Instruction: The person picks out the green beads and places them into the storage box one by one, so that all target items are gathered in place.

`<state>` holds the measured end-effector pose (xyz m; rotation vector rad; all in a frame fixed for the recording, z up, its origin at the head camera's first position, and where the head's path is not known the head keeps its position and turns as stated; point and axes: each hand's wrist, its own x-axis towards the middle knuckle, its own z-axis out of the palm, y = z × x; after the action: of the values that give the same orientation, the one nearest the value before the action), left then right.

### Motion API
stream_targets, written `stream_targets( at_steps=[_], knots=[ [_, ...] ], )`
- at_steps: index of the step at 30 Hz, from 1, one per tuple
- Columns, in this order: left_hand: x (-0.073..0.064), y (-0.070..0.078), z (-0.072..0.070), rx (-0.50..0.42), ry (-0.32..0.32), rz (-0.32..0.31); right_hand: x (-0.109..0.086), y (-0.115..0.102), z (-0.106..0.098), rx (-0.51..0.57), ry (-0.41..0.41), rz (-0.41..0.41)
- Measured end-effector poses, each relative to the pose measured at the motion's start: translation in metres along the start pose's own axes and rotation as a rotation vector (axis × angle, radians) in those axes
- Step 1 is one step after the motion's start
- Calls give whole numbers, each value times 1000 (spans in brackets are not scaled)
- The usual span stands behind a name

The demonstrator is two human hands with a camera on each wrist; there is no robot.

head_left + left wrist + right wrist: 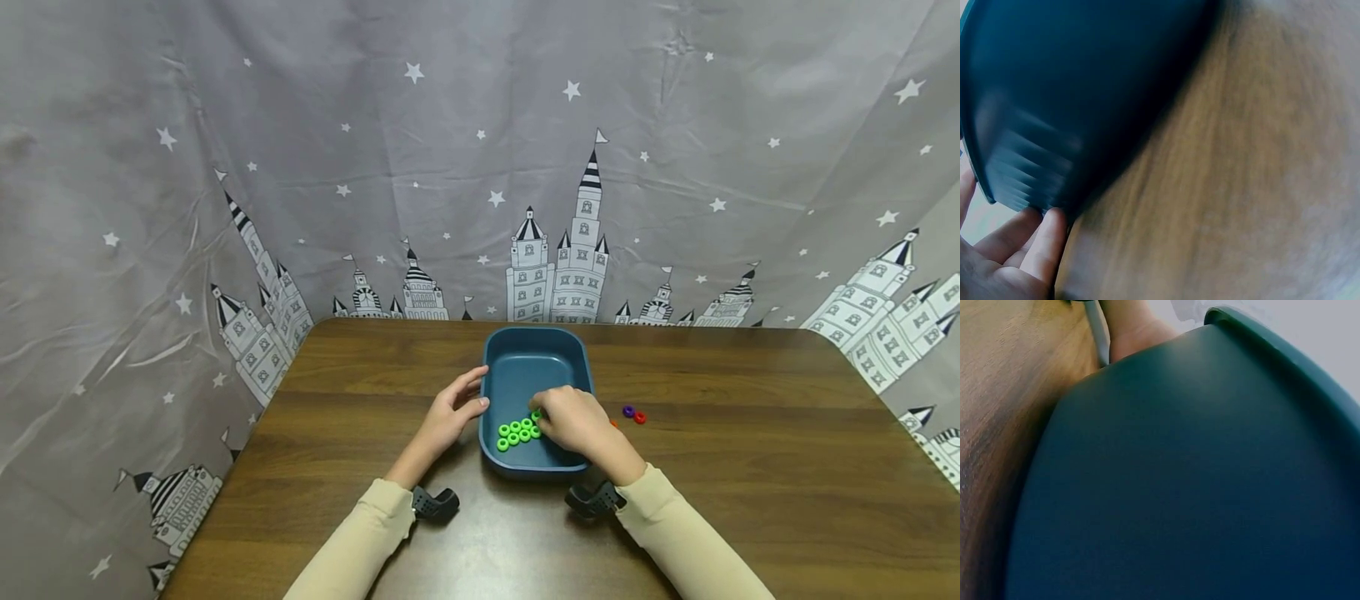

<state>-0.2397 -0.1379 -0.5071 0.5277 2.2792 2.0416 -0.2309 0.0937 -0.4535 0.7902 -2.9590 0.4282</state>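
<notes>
A blue tray (pixel 570 337) stands on the table, with several bright green rings (pixel 515 426) in two slanting rows on its floor. My right hand (pixel 577 421) reaches into it over the right side, fingers bent down, pinching a green ring (pixel 536 415) at the end of the upper row. Part of that ring is hidden by the fingers. My left hand (pixel 448 412) is at the tray's left side with thumb and fingers spread; in the left wrist view, its fingertips (pixel 1054 219) touch the outer wall. The right wrist view mostly shows the tray's outside wall (pixel 1179 475).
Right of the tray, a purple ring (pixel 628 412) and a red ring (pixel 640 417) lie on the wooden table (pixel 750 467). An orange ring (pixel 613 423) is partly hidden by the right wrist. A grey curtain (pixel 450 100) with castles and stars hangs behind.
</notes>
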Motion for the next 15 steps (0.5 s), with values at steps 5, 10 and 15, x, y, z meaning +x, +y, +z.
stream_targets(
  at_steps=[5, 10, 15],
  knots=[
    [0, 0, 0, 9, 0, 0, 1, 0, 1, -21, -3, -5],
    [1, -1, -1, 21, 4, -6, 0, 0, 1, -26, -8, -2],
    [1, -2, 0, 27, 5, -14, -1, 0, 1, -32, -7, 2]
  ],
)
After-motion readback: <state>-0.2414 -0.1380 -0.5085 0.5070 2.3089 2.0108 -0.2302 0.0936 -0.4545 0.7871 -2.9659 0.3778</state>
